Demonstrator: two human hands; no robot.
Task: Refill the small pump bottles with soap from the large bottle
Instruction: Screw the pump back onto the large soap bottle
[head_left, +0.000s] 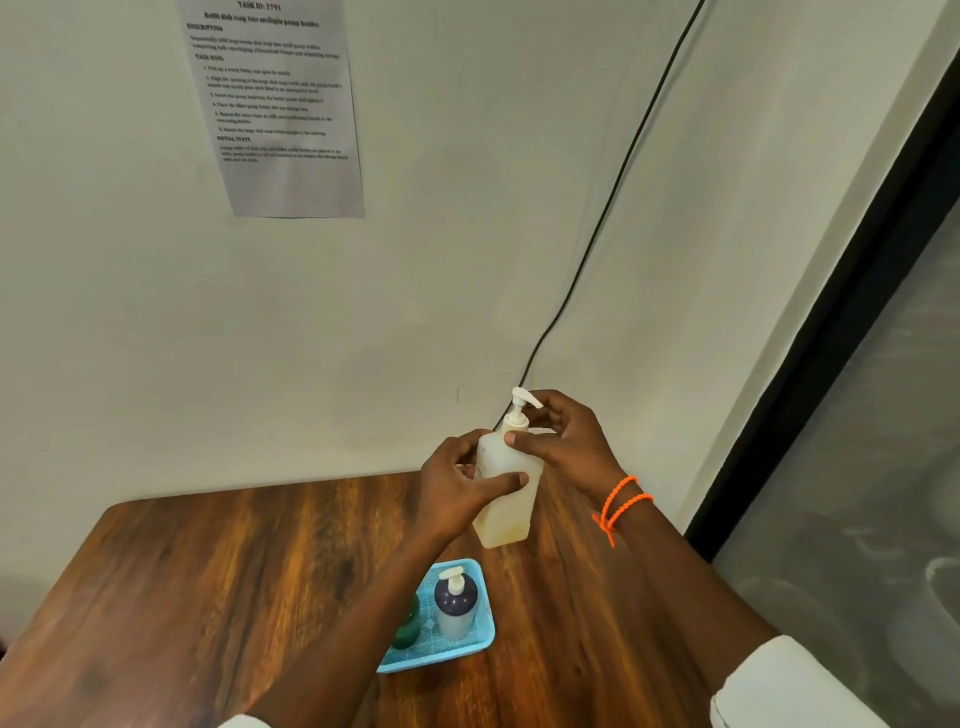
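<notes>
While the left hand (457, 483) wraps the translucent pump bottle (506, 493) held above the far right of the wooden table (208, 597), the right hand (563, 441) pinches its collar, probably unscrewing or tightening the pump head (522, 402). Pale yellowish soap shows low inside. Next calls for a firm twist.

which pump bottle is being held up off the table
The pale translucent pump bottle, gripped by the left hand with the right hand at its pump. The dark-topped pump bottle stands in the blue basket.
</notes>
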